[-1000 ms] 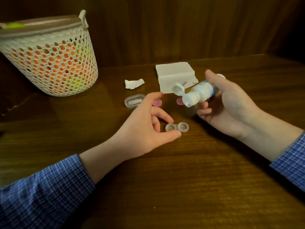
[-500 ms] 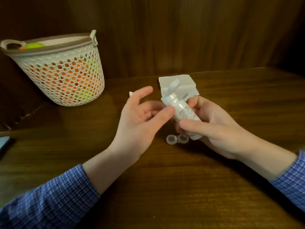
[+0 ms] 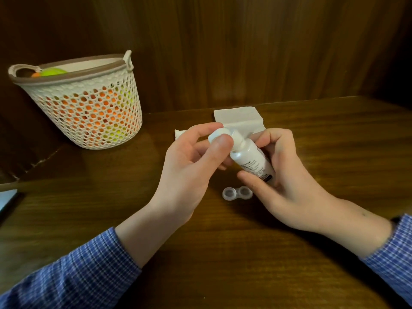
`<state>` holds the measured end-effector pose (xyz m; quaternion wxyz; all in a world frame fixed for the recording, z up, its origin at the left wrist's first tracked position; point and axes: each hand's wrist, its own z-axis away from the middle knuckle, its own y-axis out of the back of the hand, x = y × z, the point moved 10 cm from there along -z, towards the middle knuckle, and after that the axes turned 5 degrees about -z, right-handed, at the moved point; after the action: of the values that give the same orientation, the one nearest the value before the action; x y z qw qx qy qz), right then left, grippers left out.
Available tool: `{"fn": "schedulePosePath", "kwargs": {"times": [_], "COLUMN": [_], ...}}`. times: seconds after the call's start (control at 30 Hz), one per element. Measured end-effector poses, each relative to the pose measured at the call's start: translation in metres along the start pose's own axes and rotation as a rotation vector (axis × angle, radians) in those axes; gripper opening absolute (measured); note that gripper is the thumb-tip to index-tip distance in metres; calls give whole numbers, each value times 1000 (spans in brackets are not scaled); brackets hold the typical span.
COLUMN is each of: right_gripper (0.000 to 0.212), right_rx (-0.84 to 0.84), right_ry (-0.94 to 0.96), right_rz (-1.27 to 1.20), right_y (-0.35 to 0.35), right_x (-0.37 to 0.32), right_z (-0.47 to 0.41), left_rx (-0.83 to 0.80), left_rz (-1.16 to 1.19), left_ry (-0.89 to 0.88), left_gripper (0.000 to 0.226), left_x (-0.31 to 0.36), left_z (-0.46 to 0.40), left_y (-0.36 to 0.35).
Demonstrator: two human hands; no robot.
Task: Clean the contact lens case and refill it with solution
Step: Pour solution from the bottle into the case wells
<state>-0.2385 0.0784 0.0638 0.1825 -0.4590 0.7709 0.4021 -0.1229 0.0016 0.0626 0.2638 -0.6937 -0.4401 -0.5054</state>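
Note:
The clear contact lens case (image 3: 237, 193) lies open on the wooden table (image 3: 223, 253), both wells facing up, just below my hands. My right hand (image 3: 287, 179) grips a small white solution bottle (image 3: 252, 161), held tilted with its top toward the left. My left hand (image 3: 191, 163) pinches the bottle's white flip cap (image 3: 219, 136) between thumb and forefinger. The case's lids are hidden behind my hands.
A white perforated basket (image 3: 89, 108) with orange and green things inside stands at the back left. A folded white tissue (image 3: 238, 119) lies behind my hands, a crumpled scrap (image 3: 179, 133) to its left. A flat object (image 3: 6, 200) sits at the left edge.
My right hand turned the bottle from pointing left and down to nearly upright above the case. My left hand rose from beside the case and took hold of the flip cap.

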Motion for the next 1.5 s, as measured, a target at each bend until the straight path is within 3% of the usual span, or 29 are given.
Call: {"fn": "schedulePosePath", "kwargs": {"times": [0.13,0.2,0.37,0.47,0.67,1.0,1.23,1.4,1.5], "right_gripper": [50,48,45,48,49,47,49,46,36], "right_rx": [-30,-36,48,79,148,127,136,172,163], "right_ry": [27,10,-8,-12,-10,-17,10,-8,-25], "right_rz": [84,79,30,140,256,258,270,231,-14], "right_y": [-1,-3,4,7,14,12,13,17,19], "right_x": [0,1,-5,-8,-10,-7,-5,4,9], "right_z": [2,2,3,4,6,9,13,13,1], "left_rx": [-8,32,75,19,-27,-50,-34,-67,-29], "left_rz": [71,1,-307,-522,-586,-530,-544,-562,-474], "left_ry": [50,28,-357,-433,-402,-333,-336,-240,-153], "left_gripper": [44,48,40,53,72,77,75,70,48], "left_x": [-6,-3,37,38,33,25,27,25,29], "left_z": [1,2,23,35,39,42,42,32,17], "left_y": [0,4,0,-15,-25,-27,-27,-28,-22]}}
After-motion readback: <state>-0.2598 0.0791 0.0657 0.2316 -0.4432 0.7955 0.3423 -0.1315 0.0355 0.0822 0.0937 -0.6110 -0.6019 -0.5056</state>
